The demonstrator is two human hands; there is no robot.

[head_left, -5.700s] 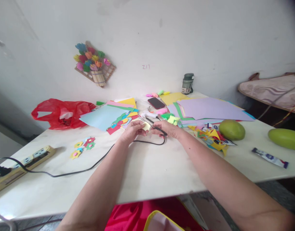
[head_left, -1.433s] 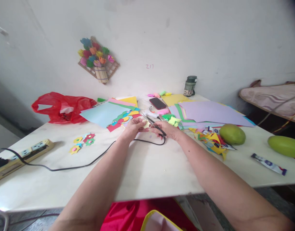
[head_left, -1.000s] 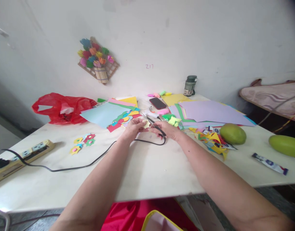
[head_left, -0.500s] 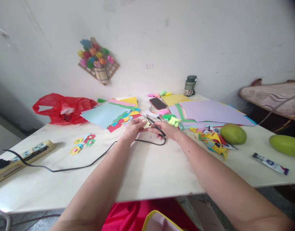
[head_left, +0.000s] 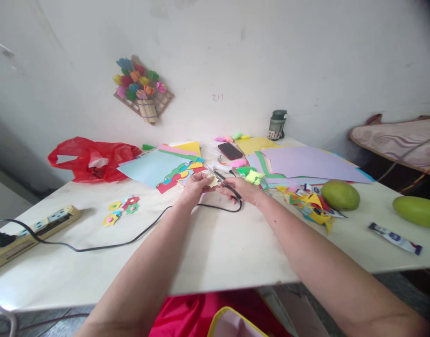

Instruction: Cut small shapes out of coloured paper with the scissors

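Observation:
My left hand (head_left: 196, 188) pinches a small piece of pale yellow paper (head_left: 213, 182). In my right hand (head_left: 242, 189) is a pair of scissors (head_left: 230, 188) with dark handles, its blades pointing up and left beside the paper. Whether the blades are cutting into it is too small to tell. Both hands are close together over the middle of the table. Just beyond them lie coloured paper cut-outs (head_left: 181, 175) and a white glue gun (head_left: 222, 167). Several finished paper flowers (head_left: 131, 205) rest to the left.
A black cable (head_left: 120, 244) runs from the power strip (head_left: 35, 229) toward the hands. Paper sheets (head_left: 306, 161), paper scraps (head_left: 311, 208), a green mango (head_left: 340, 195) and a tube (head_left: 396, 238) lie right. A phone (head_left: 230, 150), bottle (head_left: 277, 125) and red plastic bag (head_left: 95, 159) stand farther back.
Almost nothing differs. Both hands keep the same hold on the paper and scissors, and the view has shifted very slightly.

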